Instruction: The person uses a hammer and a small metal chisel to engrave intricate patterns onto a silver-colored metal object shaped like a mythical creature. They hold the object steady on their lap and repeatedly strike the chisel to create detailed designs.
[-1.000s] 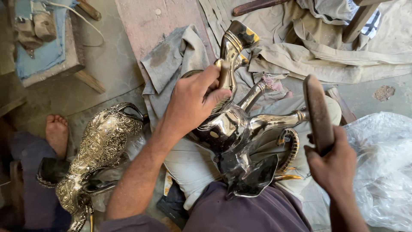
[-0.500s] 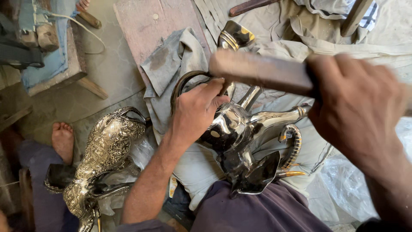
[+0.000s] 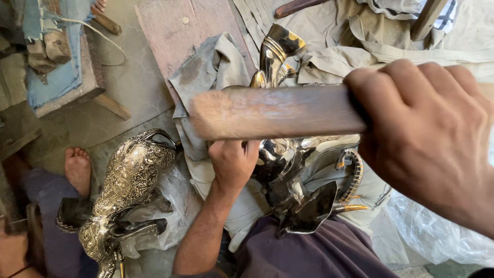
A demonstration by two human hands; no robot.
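My right hand [image 3: 427,139] is raised close to the camera, gripping a thick wooden stick [image 3: 272,110] that lies across the view. Below it, my left hand [image 3: 234,162] presses on a shiny polished metal figure [image 3: 293,190] resting on a grey cloth [image 3: 216,67] over my lap. The figure's gold-banded upper part [image 3: 275,51] points away from me; curved horn-like pieces [image 3: 351,175] stick out at its right. The stick hides the figure's middle.
An ornate embossed metal figure [image 3: 128,185] lies on clear plastic at the left, next to a bare foot [image 3: 77,167]. A wooden board [image 3: 177,31], a low wooden bench [image 3: 67,67], crumpled beige cloth [image 3: 370,36] and a plastic sheet [image 3: 437,234] surround the spot.
My right hand has lifted the stick from low at the right up towards the camera, across the figure. My left hand slid down the figure, towards me.
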